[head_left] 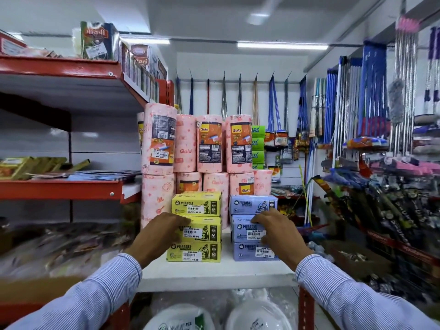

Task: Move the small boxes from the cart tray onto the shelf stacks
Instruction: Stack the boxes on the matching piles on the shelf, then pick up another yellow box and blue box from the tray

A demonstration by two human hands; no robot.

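I see both arms reaching forward and slightly inward from the bottom corners, each in a striped sleeve (100, 296) that ends at the wrist. My left hand (158, 236) is palm-down, fingers (181, 221) stretched forward and pressed flat, knuckles up. My right hand (281, 231) mirrors it (a touch more arched), fingers (260, 219) curled at the tips and thumb tucked low. Neither hand is clenched around anything; both rest by touch alone.
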